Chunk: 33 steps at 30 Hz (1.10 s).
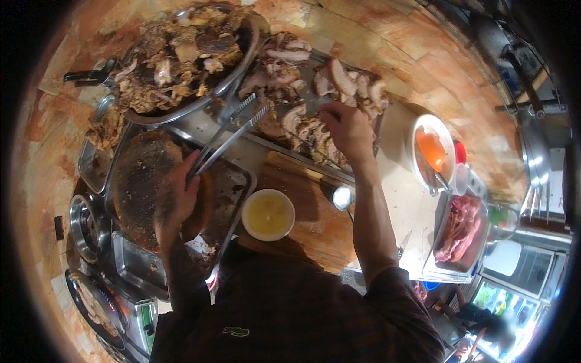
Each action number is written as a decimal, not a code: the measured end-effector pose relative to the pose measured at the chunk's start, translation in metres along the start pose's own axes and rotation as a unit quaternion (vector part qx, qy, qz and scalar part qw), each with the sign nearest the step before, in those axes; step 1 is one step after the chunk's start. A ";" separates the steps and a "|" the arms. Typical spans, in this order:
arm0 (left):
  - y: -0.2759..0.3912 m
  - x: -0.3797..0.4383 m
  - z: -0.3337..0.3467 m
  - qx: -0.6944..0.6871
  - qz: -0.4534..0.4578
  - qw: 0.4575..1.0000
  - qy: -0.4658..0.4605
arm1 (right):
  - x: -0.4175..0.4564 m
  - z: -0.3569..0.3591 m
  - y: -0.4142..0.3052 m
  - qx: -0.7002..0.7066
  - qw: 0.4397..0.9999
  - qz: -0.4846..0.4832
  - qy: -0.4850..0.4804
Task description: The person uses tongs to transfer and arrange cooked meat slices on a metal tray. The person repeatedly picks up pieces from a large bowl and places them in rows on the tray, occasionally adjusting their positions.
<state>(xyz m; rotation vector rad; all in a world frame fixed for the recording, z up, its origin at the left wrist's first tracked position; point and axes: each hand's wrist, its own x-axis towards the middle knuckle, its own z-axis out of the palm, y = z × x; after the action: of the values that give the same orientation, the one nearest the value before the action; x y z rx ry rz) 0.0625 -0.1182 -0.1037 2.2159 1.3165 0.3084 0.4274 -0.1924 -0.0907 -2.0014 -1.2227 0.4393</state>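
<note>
My left hand [179, 195] is closed around metal tongs [227, 136], whose ribbed tips are apart and point toward the meat. My right hand [345, 127] reaches over a metal tray [311, 100] with sliced cooked meat [342, 84]; its fingers are curled, and whether they hold anything cannot be told. Beneath my left hand lies a dark round board [145, 181] on a metal tray. A big metal bowl [190, 111] heaped with cooked meat pieces [186, 50] stands at the upper left. Between my arms, a white bowl of yellow liquid [268, 215] rests on a wooden cutting board [308, 231].
At right are a white bowl [415, 156] with an orange utensil [430, 149], a tray of raw meat [460, 231] and a knife [405, 242]. Lower left, a pan [91, 304] sits over a burner. A person [488, 322] is at the lower right. Ladles hang at far right.
</note>
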 end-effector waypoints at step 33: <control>0.044 0.025 0.022 0.011 0.049 0.985 -0.163 | -0.251 -0.036 0.106 -0.177 0.976 0.118 0.056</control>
<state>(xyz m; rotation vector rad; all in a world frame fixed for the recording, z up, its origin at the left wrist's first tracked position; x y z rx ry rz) 0.1172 -0.1207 -0.0991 2.2376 1.0407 -0.0354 0.3927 -0.4547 -0.1657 -2.4554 -1.0518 0.2279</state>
